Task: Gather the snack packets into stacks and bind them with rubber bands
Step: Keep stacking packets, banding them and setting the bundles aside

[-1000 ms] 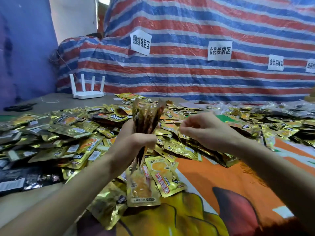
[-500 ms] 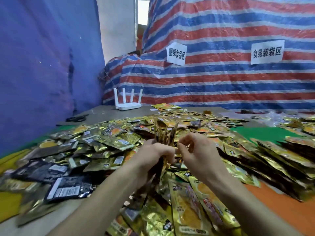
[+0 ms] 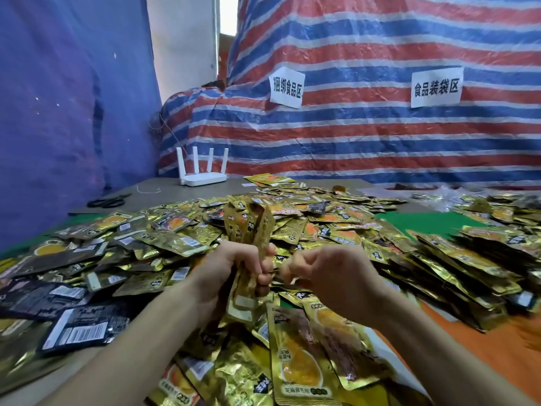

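Gold packets (image 3: 175,241) cover the table (image 3: 164,197), tarpaulin (image 3: 351,142) behind — left hand (image 3: 234,268) grips a stack (image 3: 248,227); right hand (image 3: 336,276), hold unclear.

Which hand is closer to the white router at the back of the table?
The left. The left hand, gripping the packet stack, is in front of the white router, just to its right; the right hand is further right, beside the stack.
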The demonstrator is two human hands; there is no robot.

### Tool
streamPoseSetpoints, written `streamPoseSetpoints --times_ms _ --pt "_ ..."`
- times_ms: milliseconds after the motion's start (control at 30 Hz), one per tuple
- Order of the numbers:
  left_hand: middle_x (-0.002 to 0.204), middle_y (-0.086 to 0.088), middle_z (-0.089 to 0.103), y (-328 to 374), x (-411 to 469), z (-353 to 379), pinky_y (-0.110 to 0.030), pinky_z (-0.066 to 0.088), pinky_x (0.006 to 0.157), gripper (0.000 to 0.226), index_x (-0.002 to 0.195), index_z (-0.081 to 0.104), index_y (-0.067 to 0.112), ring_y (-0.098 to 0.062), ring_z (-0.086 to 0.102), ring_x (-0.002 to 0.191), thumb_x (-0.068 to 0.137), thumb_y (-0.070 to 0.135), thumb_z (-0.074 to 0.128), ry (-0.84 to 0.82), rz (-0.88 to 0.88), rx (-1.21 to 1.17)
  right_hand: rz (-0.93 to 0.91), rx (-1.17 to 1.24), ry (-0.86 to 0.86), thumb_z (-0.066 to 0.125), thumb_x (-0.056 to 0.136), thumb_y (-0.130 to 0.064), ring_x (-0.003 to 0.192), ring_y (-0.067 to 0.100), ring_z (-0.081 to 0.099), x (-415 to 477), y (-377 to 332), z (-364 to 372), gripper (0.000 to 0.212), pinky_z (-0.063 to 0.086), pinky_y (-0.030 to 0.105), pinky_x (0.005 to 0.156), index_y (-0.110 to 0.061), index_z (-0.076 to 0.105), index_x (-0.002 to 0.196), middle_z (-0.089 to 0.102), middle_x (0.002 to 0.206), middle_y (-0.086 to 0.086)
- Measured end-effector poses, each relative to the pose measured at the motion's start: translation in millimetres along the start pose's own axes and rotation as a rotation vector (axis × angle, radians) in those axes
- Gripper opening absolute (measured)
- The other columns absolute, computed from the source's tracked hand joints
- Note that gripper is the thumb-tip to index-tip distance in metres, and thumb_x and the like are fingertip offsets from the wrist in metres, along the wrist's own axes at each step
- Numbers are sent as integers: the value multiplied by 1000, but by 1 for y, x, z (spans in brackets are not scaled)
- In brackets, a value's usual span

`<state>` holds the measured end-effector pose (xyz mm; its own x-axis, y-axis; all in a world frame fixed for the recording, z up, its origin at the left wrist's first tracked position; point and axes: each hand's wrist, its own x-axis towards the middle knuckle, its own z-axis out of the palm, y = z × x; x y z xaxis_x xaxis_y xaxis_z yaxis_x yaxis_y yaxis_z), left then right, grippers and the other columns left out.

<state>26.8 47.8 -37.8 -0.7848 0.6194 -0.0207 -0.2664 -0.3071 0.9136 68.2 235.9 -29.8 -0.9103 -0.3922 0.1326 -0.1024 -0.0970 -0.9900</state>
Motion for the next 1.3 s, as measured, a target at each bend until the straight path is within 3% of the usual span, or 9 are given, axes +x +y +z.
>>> streamPoseSetpoints --times_ms 133,600,700,767,867,933,1067,1167,1300 --pt "75 -5 46 -2 -1 4 -31 35 62 51 99 58 4 -17 43 62 48 0 61 -101 -22 -5 -137 280 134 33 67 -15 77 28 52 -1 -4 -2 20 38 41 88 -14 44 51 51 74 16" --pt "78 -5 46 -3 -5 8 -30 38 65 59 109 56 2 -17 43 66 50 -1 63 -238 99 -108 -10 427 77 33 71 -10 50 18 37 -3 -12 -4 25 52 30 55 -14 48 51 35 56 2" --pt "78 -4 46 0 -5 7 -30 37 67 60 104 57 3 -16 43 66 45 2 71 -245 123 -137 6 390 -38 42 72 -4 45 12 43 -6 -9 -4 27 51 26 52 -8 66 61 52 62 4" --pt "78 -3 45 -2 -6 7 -32 35 67 50 96 57 6 -17 43 66 47 2 66 -223 73 -76 -38 443 -95 57 75 3 40 4 44 -7 -6 -4 29 49 21 46 -9 80 87 70 82 4" --pt "77 -3 46 -12 -6 11 -31 37 63 41 91 63 7 -16 42 66 50 2 60 -187 -17 6 -61 401 -62 68 82 -3 39 2 50 -5 -2 -5 41 49 15 42 -28 79 112 75 115 10" --pt "74 -3 47 -19 -3 15 -30 37 61 42 92 61 5 -16 41 63 50 4 59 -160 -62 33 -52 376 -2 80 76 -12 48 9 63 -4 -2 -3 44 52 17 43 -33 78 114 75 114 14" --pt "59 -4 51 -18 -2 20 -23 40 48 29 74 70 1 -15 48 48 53 8 52 19 -68 151 -31 326 29 101 48 -29 102 37 73 -2 -1 -1 91 63 48 66 -35 67 132 70 119 22" --pt "61 -2 47 -17 1 19 -25 40 51 19 65 67 14 -16 45 51 50 9 57 221 71 69 -42 173 67 89 63 -18 108 37 71 -2 3 5 78 58 66 78 -22 62 136 71 116 20" --pt "65 -4 45 -19 8 17 -33 40 60 19 51 65 21 -21 46 56 59 4 61 434 359 -152 -60 -47 136 88 66 -15 101 29 73 0 16 18 62 59 58 87 -29 71 124 71 99 12"
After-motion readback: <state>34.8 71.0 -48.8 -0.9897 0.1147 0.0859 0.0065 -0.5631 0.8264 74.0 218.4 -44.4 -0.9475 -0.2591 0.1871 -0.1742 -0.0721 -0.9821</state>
